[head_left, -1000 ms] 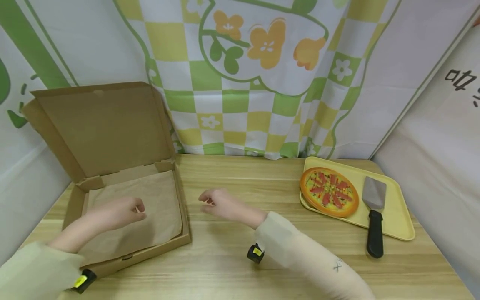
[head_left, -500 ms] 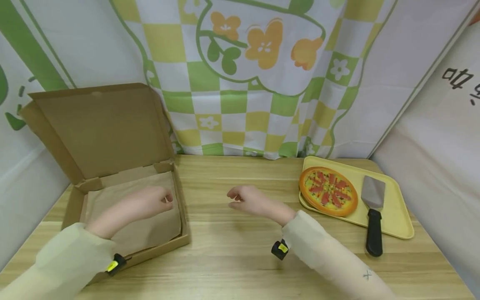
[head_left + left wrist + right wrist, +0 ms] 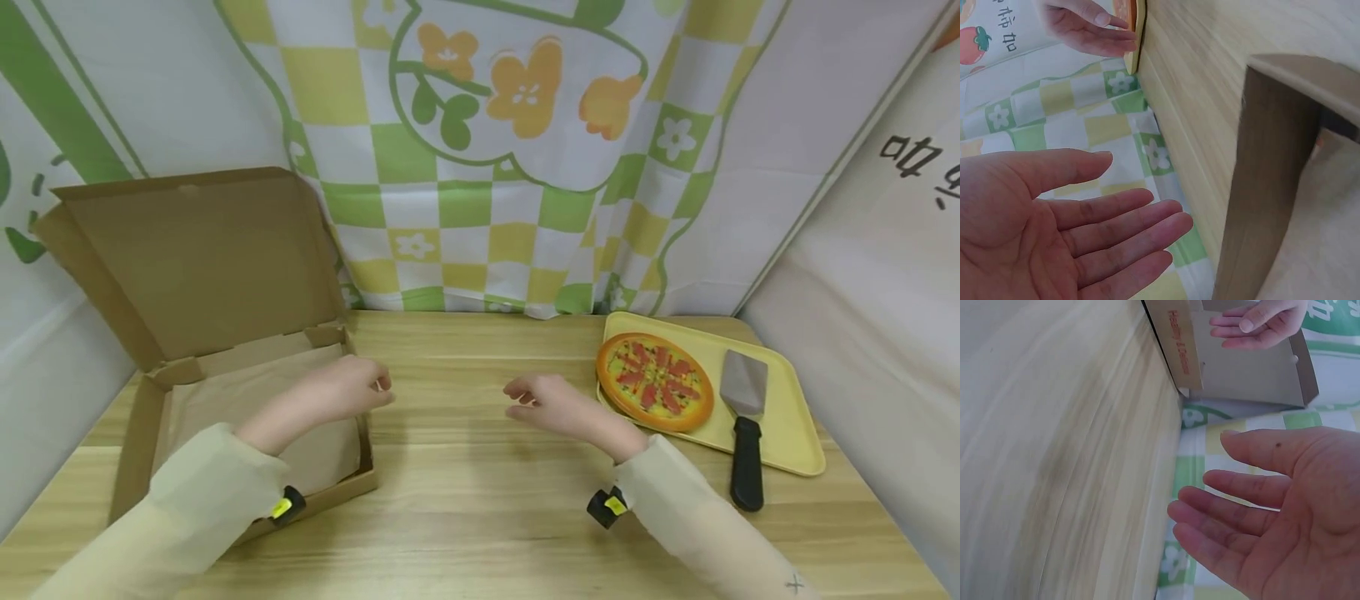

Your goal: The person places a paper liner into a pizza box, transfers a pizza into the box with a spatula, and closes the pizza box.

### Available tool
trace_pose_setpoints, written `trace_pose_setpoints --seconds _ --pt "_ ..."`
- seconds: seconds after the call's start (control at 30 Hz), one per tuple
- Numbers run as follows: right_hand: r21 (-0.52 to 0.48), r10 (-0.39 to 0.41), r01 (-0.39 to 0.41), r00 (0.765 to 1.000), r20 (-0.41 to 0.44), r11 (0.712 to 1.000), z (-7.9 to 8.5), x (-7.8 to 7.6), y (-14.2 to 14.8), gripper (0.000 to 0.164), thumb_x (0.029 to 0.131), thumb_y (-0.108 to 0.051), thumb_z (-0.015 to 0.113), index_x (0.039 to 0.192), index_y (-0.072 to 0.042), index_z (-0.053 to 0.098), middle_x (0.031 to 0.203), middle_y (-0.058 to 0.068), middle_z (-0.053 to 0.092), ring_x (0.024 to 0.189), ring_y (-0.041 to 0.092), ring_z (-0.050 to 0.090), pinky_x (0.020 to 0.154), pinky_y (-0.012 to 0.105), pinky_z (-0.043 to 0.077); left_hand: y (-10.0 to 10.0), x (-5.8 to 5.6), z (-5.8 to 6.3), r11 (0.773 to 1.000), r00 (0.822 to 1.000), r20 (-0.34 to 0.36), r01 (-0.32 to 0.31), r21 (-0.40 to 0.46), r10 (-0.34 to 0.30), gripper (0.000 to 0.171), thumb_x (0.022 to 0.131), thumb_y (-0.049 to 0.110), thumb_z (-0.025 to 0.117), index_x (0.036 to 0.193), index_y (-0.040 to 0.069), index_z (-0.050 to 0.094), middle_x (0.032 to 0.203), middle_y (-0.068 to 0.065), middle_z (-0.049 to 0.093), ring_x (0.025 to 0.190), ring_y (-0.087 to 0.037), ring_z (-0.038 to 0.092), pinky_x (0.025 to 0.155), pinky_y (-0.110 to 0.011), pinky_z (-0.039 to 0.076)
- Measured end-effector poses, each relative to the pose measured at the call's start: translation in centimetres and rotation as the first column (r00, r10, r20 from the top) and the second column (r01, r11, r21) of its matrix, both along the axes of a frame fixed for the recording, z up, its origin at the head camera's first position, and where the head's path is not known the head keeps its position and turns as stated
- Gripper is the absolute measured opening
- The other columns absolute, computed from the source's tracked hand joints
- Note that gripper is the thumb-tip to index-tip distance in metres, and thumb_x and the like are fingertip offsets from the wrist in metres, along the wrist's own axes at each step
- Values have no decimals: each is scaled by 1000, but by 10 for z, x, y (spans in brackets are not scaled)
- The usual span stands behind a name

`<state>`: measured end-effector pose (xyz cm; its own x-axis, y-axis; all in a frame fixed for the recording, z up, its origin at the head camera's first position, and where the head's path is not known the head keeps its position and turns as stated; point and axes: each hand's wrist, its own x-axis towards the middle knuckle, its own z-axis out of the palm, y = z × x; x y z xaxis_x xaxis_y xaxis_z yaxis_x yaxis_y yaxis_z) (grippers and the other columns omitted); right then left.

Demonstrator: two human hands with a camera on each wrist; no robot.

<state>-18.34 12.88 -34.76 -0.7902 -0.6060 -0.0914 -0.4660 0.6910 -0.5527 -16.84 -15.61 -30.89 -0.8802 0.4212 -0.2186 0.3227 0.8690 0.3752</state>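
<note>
My left hand (image 3: 334, 393) hovers over the right edge of an open cardboard pizza box (image 3: 247, 510), and its fingers look relaxed and hold nothing in the left wrist view. Brown paper (image 3: 202, 408) lines the box, whose lid (image 3: 202, 267) stands up at the back. To the right, my right hand (image 3: 558, 404) hangs above the table, its fingers loosely spread with nothing in them. It is nearest to a pizza (image 3: 655, 382) with red toppings, which rests on the left part of a yellow tray (image 3: 791, 417). A pizza server (image 3: 746, 446) lies across the tray, its black handle past the front edge.
The wooden table (image 3: 465, 508) spans the space between box and tray. A checkered curtain (image 3: 465, 200) hangs along the table's back edge, and white cloth (image 3: 885, 350) borders the right side.
Both hands have moved to the right: the left from over the box's paper to its right edge, the right toward the pizza. The box, pizza, tray and pizza server stay put.
</note>
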Motion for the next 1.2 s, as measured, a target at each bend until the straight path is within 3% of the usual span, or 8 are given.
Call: trace_pose_setpoints --seconds 0.5,0.8,0.93,1.07,1.2 --pt "-2 -123 123 992 -14 992 7 8 58 36 90 -17 56 117 6 55 111 21 59 96 29 59 81 39 48 47 -23 -9 1000 1000 27 -8 18 7 22 89 21 54 97 3 63 90 -4 62 69 -15 51 64 -32 45" --pt "48 -210 213 976 -61 976 7 13 99 40 90 -23 57 117 5 56 109 18 61 95 27 59 78 40 48 71 -33 -19 1000 1000 20 21 -2 -21 21 90 21 54 96 4 64 97 -7 63 75 -15 55 75 -35 48" --pt "51 -227 233 970 -89 971 4 15 115 40 89 -22 58 117 6 56 108 18 62 92 27 60 77 40 49 82 -38 -23 1000 999 26 28 14 -28 20 90 21 56 93 3 64 86 -3 61 65 -13 49 68 -30 45" --pt "44 -242 246 967 -83 968 1 19 127 39 89 -20 58 116 7 55 107 20 61 91 29 60 76 41 49 95 -43 -26 998 998 5 59 38 -59 20 88 20 56 76 5 60 63 3 45 54 -10 36 55 -24 34" --pt "37 -275 278 959 -73 960 1 23 139 39 89 -20 57 116 8 55 109 20 60 93 30 59 78 42 48 109 -47 -30 994 996 -22 92 55 -91 29 87 18 56 61 11 48 56 4 35 50 -9 29 51 -23 27"
